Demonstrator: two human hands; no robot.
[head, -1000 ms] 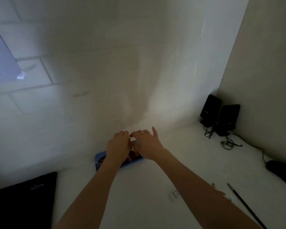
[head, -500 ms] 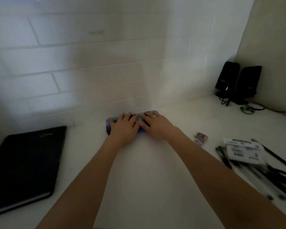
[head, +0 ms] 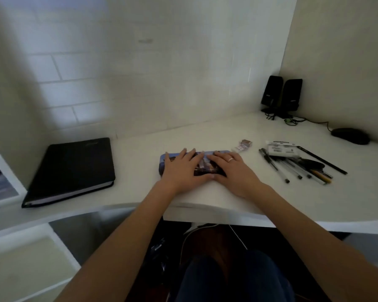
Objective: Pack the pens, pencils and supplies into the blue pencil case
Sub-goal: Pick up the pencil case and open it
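Both hands lie flat on the blue pencil case [head: 196,163] in the head view, the left hand [head: 180,171] over its left half and the right hand [head: 229,170] over its right, fingers straight and spread, gripping nothing. That case sits shut near the front edge of the white desk [head: 205,136]. Nothing looks packed yet: a heap of pens and pencils [head: 299,165] lies well to its right, with a white packet [head: 280,148] and a small eraser [head: 243,146] beside. Opening comes first, I judge; all the packing remains
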